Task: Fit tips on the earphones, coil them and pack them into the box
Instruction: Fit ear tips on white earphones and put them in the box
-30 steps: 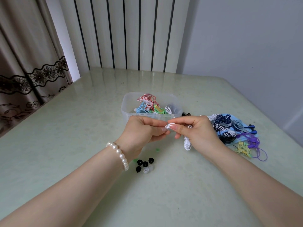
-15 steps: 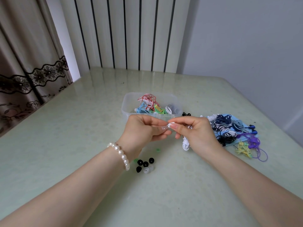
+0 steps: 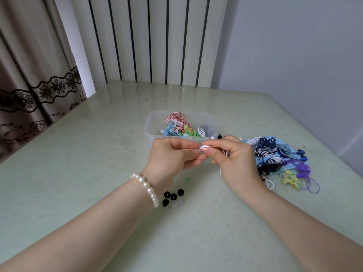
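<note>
A glossy, pale green desk (image 3: 78, 173) with a faint marbled pattern carries a translucent plastic box (image 3: 151, 124) with rounded corners. Inside it lie coiled earphones (image 3: 177, 124) in red-and-white stripes, light blue, green and white. To the right of the box, a loose heap of uncoiled earphones (image 3: 275, 156) sprawls on a flat blue sheet: navy, black-and-white striped, black, purple and yellow cords tangled together. Near the left wrist, a small cluster of soft ear tips (image 3: 173, 197) rests on the desk, several black and domed, a couple clear, with one tiny green tip (image 3: 188, 180) just beyond them.

Both hands are raised above the desk just in front of the box, their fingertips meeting. The left hand (image 3: 172, 156) has its fingers curled, thumb and forefinger pinching at the small white earbud (image 3: 203, 148); whether a tip sits between them cannot be told. A bracelet of round white pearls (image 3: 147, 185) circles that wrist. The right hand (image 3: 233, 160) also curls inward, thumb and forefinger gripping the same white earbud from the other side, and a thin white cord (image 3: 270, 184) shows below its palm and loops onto the desk by the wrist.

Behind stand a white ribbed radiator (image 3: 157, 40) and a brown curtain (image 3: 29, 65) with a dark lace band.
</note>
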Demonstrator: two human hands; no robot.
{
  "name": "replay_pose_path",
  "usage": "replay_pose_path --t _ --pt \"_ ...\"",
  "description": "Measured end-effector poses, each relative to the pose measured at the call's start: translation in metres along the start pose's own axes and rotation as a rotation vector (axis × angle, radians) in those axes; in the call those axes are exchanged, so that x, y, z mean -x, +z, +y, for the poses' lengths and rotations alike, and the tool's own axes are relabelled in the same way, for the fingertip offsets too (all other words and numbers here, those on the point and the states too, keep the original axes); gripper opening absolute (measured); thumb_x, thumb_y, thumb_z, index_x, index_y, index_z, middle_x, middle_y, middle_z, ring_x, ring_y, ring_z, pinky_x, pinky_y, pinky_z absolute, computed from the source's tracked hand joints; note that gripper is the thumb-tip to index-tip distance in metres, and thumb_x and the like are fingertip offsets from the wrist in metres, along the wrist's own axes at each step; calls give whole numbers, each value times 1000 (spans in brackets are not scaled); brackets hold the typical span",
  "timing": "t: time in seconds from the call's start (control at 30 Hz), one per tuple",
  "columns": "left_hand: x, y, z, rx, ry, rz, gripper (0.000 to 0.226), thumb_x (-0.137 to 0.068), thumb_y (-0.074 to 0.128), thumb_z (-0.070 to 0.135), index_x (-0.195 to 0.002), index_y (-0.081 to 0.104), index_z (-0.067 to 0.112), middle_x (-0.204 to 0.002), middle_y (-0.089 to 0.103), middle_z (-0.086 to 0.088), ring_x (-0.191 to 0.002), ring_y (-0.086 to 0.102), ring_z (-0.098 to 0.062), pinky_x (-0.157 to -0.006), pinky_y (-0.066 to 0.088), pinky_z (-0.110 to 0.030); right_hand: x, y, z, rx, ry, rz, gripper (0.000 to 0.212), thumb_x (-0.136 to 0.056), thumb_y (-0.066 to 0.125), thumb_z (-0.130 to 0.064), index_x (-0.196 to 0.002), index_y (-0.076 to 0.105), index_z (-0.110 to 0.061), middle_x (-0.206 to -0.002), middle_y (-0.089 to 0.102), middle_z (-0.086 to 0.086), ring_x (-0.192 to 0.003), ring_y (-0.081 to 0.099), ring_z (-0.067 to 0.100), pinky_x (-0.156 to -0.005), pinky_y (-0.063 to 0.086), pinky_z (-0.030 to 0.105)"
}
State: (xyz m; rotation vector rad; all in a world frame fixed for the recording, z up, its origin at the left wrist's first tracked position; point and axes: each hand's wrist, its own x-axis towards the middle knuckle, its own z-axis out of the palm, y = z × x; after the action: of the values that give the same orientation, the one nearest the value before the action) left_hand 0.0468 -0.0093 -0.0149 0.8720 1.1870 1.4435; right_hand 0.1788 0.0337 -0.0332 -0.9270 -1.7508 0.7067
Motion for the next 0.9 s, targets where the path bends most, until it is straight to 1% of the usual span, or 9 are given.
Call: replay_pose_path --t 0.2,0.3,0.37,0.43,0.53,0.6,0.73,0.83,0.9 --pt "1 2 -2 -27 8 1 9 -78 61 -13 -86 64 -10 -66 69 -13 -60 68 -16 -64 58 -24 0 1 3 20 -7 21 25 -76 70 -5 -77 68 -30 -73 57 -9 -57 52 2 -63 43 18" --pt "1 1 0 49 -36 -11 12 -78 60 -12 -90 64 -11 -73 70 -17 -64 70 -18 -65 58 -23 1 2 5 39 -61 50 12 -75 69 -14 -83 73 -22 -73 56 -10 -60 53 1 -63 41 12" --pt "2 1 0 64 -44 -26 14 -79 60 -11 -93 64 -11 -78 70 -18 -66 70 -17 -65 58 -22 2 3 5 61 -102 74 15 -74 65 -17 -86 74 -17 -73 56 -10 -62 53 1 -63 40 10" --pt "3 2 1 60 -31 -26 14 -80 59 -11 -93 64 -10 -77 70 -17 -66 70 -17 -66 57 -21 2 2 3 38 -114 73 16 -75 65 -14 -88 73 -19 -73 57 -10 -62 54 0 -63 40 9" --pt "3 3 1 37 7 -8 13 -82 57 -12 -91 64 -7 -73 70 -13 -65 69 -15 -66 57 -22 0 -1 -3 -85 -31 18 24 -77 68 -2 -84 70 -25 -71 58 -7 -54 53 -1 -57 39 7" --pt "2 2 1 3 18 4 14 -83 57 -10 -94 63 -6 -76 70 -14 -65 69 -14 -67 57 -22 -2 -3 -5 -158 56 -17 27 -77 68 0 -77 70 -27 -65 61 -11 -47 50 2 -53 38 7" --pt "-1 -3 6 73 -44 -32 11 -84 55 -7 -92 64 -5 -76 71 -13 -67 70 -15 -65 58 -22 -6 -8 -7 -262 188 -63 16 -78 67 -4 -81 70 -20 -55 64 -14 -47 50 4 -50 38 11" --pt "-2 -6 9 180 -139 -94 11 -84 55 -5 -86 65 -2 -72 72 -10 -64 69 -13 -63 57 -21 -7 -10 -6 -337 227 -103 12 -75 68 -10 -82 71 -18 -59 66 -6 -50 53 7 -53 40 17" --pt "-2 -6 9 231 -188 -131 11 -83 55 -4 -88 65 -2 -71 72 -10 -62 69 -12 -60 57 -20 -7 -10 -6 -407 250 -139 14 -69 68 -17 -83 72 -18 -63 68 -3 -50 53 8 -55 43 17"
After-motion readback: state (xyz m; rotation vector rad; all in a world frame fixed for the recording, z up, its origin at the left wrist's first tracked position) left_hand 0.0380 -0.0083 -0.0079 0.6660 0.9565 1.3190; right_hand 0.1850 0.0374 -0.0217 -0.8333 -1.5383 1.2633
